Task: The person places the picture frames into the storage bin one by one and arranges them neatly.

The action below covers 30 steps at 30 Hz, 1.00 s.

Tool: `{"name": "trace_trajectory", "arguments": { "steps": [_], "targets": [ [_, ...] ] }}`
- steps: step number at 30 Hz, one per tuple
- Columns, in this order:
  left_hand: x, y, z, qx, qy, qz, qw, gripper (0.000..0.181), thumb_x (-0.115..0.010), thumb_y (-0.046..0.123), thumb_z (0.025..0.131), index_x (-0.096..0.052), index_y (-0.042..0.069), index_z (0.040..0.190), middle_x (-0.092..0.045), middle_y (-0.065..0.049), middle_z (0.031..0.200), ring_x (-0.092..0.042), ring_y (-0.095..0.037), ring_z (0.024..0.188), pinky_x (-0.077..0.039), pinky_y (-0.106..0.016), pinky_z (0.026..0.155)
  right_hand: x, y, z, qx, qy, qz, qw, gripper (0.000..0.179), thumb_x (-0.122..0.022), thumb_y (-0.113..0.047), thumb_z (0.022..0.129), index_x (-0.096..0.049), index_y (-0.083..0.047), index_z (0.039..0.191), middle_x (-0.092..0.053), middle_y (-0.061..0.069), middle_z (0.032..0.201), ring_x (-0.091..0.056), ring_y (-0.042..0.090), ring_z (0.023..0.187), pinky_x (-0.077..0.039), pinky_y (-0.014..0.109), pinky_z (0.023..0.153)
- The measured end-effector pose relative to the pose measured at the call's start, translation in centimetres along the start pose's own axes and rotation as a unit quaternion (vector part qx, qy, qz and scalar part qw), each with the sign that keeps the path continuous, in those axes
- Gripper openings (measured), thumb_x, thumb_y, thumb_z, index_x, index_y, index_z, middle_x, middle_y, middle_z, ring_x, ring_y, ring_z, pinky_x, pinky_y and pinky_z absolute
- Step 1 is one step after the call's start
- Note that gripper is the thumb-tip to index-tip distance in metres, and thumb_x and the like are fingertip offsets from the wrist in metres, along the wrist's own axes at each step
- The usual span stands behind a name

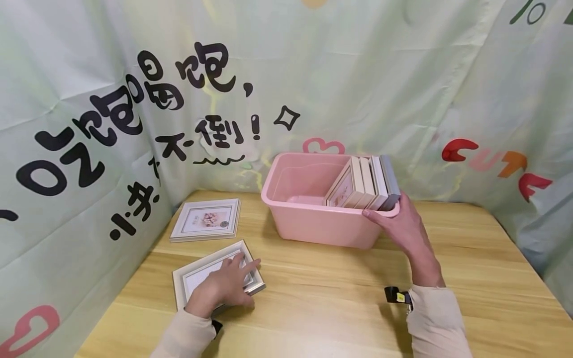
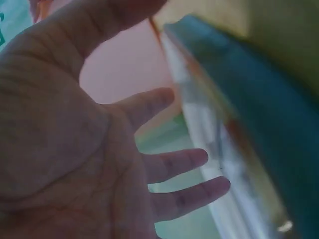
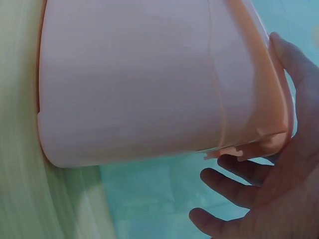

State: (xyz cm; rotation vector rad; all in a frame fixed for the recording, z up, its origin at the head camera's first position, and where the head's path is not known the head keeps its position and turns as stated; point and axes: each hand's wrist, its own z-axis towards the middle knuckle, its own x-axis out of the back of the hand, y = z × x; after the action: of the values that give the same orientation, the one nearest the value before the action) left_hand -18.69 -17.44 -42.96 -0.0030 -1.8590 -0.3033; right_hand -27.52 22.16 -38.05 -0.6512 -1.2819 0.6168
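Note:
My left hand [image 1: 227,281] is over a pale picture frame [image 1: 201,276] at the front left, its fingers spread and fairly straight. In the left wrist view the frame's edge [image 2: 244,149] is blurred, beside the fingertips; whether they touch it I cannot tell. At the back stands a pink plastic bin [image 1: 324,226]. My right hand [image 1: 405,226] grips the bin's right end by the rim, thumb on the front corner. In the right wrist view the other fingers bend below the rim. Several picture frames [image 1: 358,181] stand on edge, leaning together in the bin's right half.
Another pale picture frame [image 1: 203,221] with a flower picture lies flat at the back left. A printed cloth curtain [image 1: 380,89] hangs behind and on both sides of the wooden table [image 1: 313,298]. Dark wrist devices stick out near both sleeves.

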Motion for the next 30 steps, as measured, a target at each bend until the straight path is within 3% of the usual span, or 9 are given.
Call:
{"name": "trace_trajectory", "arguments": {
  "steps": [5, 11, 20, 25, 30],
  "targets": [
    [-1.5, -0.1, -0.6, 0.000, 0.026, 0.019, 0.9995, 0.099, -0.082, 0.027, 0.056, -0.041, 0.028, 0.146, -0.029, -0.018, 0.153, -0.041, -0.041, 0.128, -0.051, -0.057, 0.066, 0.1, 0.0, -0.1, 0.001, -0.004, -0.007, 1.0000, 0.107, -0.068, -0.066, 0.076, -0.018, -0.012, 0.154, -0.041, 0.023, 0.145, -0.042, 0.045, 0.130, -0.037, 0.062, 0.097],
    [-1.9, 0.7, -0.5, -0.005, 0.056, 0.061, 0.9966, 0.100, -0.082, 0.014, 0.053, -0.042, 0.030, 0.143, -0.033, -0.019, 0.148, -0.046, -0.037, 0.117, -0.049, -0.052, 0.058, 0.3, -0.2, -0.1, -0.010, -0.011, -0.001, 0.9999, 0.108, -0.067, -0.066, 0.076, -0.015, -0.012, 0.155, -0.039, 0.023, 0.148, -0.040, 0.044, 0.132, -0.036, 0.062, 0.099],
    [-2.7, 2.6, -0.4, 0.017, 0.083, 0.160, 0.9834, 0.066, -0.075, -0.001, 0.069, -0.049, 0.023, 0.125, -0.041, -0.017, 0.119, -0.051, -0.032, 0.092, -0.049, -0.037, 0.048, 0.0, -0.7, 0.2, -0.003, -0.027, 0.020, 0.9994, 0.105, -0.068, -0.064, 0.077, -0.016, -0.014, 0.155, -0.038, 0.020, 0.149, -0.040, 0.041, 0.133, -0.036, 0.061, 0.100],
    [-3.3, 2.3, -0.2, -0.002, 0.113, 0.163, 0.9801, 0.056, -0.074, -0.003, 0.069, -0.047, 0.020, 0.112, -0.040, -0.016, 0.112, -0.053, -0.030, 0.082, -0.049, -0.039, 0.048, 0.1, -0.7, 0.2, 0.000, -0.021, 0.013, 0.9997, 0.106, -0.068, -0.064, 0.078, -0.016, -0.013, 0.155, -0.039, 0.023, 0.148, -0.040, 0.044, 0.132, -0.036, 0.062, 0.099],
    [-3.3, 1.8, 0.0, -0.023, 0.111, 0.155, 0.9814, 0.053, -0.073, -0.002, 0.069, -0.048, 0.020, 0.111, -0.041, -0.016, 0.108, -0.052, -0.029, 0.075, -0.046, -0.037, 0.045, 0.1, -0.4, 0.1, -0.004, -0.020, 0.015, 0.9997, 0.106, -0.068, -0.063, 0.077, -0.015, -0.015, 0.155, -0.039, 0.022, 0.148, -0.040, 0.044, 0.132, -0.036, 0.063, 0.099]
  ]
}}
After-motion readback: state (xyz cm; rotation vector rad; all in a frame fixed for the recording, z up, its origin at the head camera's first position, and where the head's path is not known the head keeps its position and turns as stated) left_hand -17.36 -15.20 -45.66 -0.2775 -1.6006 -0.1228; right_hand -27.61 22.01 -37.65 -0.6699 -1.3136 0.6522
